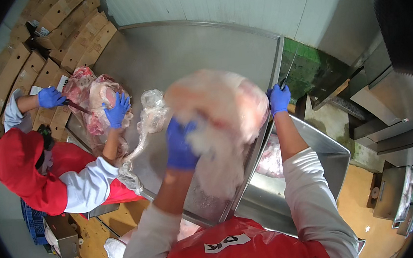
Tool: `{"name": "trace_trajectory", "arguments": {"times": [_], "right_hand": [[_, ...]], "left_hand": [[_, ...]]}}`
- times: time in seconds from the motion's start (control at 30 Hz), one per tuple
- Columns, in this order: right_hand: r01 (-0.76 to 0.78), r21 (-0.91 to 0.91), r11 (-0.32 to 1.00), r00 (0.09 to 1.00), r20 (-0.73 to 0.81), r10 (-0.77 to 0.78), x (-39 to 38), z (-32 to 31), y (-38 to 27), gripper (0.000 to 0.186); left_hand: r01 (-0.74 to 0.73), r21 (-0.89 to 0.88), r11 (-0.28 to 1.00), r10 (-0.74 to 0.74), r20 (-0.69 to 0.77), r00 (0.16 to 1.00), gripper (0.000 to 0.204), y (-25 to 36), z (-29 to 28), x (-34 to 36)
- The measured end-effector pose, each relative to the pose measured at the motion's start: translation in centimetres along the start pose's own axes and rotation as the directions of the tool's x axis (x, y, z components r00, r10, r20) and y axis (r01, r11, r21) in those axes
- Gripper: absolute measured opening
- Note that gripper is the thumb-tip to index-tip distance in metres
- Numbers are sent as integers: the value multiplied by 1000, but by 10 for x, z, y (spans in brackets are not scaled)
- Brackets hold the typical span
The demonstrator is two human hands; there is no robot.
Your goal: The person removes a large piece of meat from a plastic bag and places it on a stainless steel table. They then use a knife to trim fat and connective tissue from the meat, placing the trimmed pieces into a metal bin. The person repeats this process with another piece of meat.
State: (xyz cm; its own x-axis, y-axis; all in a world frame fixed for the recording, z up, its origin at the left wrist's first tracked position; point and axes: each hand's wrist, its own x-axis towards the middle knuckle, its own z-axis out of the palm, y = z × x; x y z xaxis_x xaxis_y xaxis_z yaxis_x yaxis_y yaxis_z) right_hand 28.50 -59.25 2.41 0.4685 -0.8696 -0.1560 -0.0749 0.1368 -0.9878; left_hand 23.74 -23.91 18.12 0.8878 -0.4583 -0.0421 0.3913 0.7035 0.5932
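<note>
A large pale pink piece of meat (244, 108), smeared by motion, is over the right side of the steel table. My left hand (181, 146), in a blue glove and blurred, grips it at its near left side. Below hangs a whitish, see-through mass (222, 164), which looks like plastic film. Just right of the meat, my gloved right hand (280, 99) is closed round the dark handle of a knife (285, 76). Its thin blade points away, past the table's right edge.
At left, a co-worker in red (28, 169) holds a knife against wrapped meat (101, 101). Crumpled clear film (152, 111) lies on the steel table (184, 40). A steel bin (316, 144) with meat stands at right. Cardboard boxes (78, 39) fill the far left.
</note>
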Motion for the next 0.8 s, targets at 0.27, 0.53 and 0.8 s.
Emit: {"name": "trace_trajectory", "arguments": {"times": [0.27, 0.53, 0.8], "right_hand": [[245, 77, 967, 943, 213, -256, -20, -101, -40, 16], [-96, 0, 995, 970, 224, 94, -151, -216, 76, 13], [-136, -5, 991, 977, 163, 134, -195, -172, 52, 13]], "left_hand": [[132, -14, 991, -132, -32, 991, 28, -32, 66, 82], [272, 346, 898, -118, -405, 907, 26, -6, -136, -122], [240, 722, 649, -116, -218, 969, 16, -28, -116, -177]]}}
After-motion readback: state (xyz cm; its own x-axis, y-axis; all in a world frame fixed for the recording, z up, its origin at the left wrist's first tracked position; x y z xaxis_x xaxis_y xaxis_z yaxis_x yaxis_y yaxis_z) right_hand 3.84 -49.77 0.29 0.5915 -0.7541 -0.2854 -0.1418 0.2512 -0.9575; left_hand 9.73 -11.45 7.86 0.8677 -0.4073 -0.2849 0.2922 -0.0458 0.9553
